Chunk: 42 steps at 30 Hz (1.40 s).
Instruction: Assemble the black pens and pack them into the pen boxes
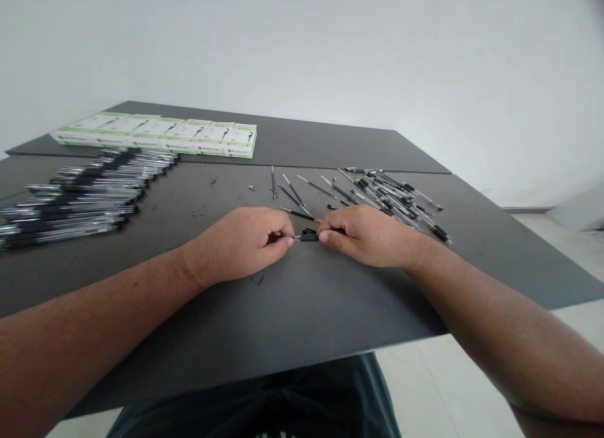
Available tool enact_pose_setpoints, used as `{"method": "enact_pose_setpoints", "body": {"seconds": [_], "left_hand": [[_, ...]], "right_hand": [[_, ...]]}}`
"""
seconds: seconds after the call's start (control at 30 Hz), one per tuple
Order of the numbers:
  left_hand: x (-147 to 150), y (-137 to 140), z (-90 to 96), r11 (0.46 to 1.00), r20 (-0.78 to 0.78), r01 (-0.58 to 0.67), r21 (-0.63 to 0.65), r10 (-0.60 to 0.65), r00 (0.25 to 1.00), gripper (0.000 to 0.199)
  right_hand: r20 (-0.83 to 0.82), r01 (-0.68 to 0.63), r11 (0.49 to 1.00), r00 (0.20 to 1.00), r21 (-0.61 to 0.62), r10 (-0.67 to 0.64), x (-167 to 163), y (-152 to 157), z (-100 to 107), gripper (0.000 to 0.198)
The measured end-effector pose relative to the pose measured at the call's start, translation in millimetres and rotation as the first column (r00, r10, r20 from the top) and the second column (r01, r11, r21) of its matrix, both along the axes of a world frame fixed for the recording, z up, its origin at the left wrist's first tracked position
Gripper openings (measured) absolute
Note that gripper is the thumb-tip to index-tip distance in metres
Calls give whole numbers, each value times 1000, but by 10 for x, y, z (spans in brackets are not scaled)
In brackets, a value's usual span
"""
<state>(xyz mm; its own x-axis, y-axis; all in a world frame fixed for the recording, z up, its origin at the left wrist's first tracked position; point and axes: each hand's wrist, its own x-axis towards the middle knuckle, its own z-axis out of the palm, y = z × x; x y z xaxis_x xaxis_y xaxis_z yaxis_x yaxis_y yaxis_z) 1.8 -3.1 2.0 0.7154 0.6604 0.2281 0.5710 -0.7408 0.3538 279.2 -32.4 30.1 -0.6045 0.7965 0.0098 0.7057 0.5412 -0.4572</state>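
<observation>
Over the near part of the dark grey table (283, 325), left hand (248, 244) and right hand (365, 235) pinch opposite ends of a black-clipped pen (309, 238), which might skew or slip toward the loose refills (292, 187) beyond if the grips tilted out of line.

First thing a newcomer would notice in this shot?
Probably the left hand and right hand, meeting mid-table with a black-clipped pen pinched between them. Next, the broad bank of pens at the picture's left, with green-and-white boxes lined up behind. A looser heap of pens lies beyond the right hand.
</observation>
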Motion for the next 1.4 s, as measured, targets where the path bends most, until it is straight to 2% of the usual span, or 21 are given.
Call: {"method": "enact_pose_setpoints", "body": {"seconds": [0.1,0.17,0.27,0.47,0.53,0.63,0.83,0.97,1.13,1.3,1.4], "left_hand": [[-4,-1,3,1000,-2,-4,0,4,1000,21],[-2,0,1,1000,0,-3,-3,3,1000,21],[3,5,-6,1000,2,-2,-2,2,1000,22],[-5,14,-16,1000,1,8,-4,-8,1000,22],[-6,12,-16,1000,1,11,-2,-11,1000,22],[-4,7,-16,1000,-4,2,5,-2,1000,22],[1,2,-24,1000,3,6,5,-6,1000,21],[3,4,-18,1000,3,5,-5,-5,1000,22],[-3,4,-9,1000,17,9,-10,-9,1000,23],[3,6,-9,1000,14,10,-12,-10,1000,23],[6,8,-13,1000,5,12,-9,-12,1000,23]], "right_hand": [[-40,76,996,996,-41,-78,1,-3,-1,11],[-19,56,998,998,-21,-57,0,-3,2,10],[21,-22,999,1000,34,21,-2,1,3,22],[-28,75,997,997,-29,-76,-5,-1,0,9],[2,27,1000,1000,-8,-27,-5,0,12,10],[29,-33,999,999,23,32,-2,4,22,24],[4,47,999,999,-14,-47,-1,2,7,9],[43,-27,1000,999,15,26,-7,-1,21,22],[-3,51,998,999,-30,-51,-8,-3,15,10],[35,-58,998,998,35,57,6,13,-6,25],[-3,9,1000,1000,-1,-9,6,8,-10,15]]}}
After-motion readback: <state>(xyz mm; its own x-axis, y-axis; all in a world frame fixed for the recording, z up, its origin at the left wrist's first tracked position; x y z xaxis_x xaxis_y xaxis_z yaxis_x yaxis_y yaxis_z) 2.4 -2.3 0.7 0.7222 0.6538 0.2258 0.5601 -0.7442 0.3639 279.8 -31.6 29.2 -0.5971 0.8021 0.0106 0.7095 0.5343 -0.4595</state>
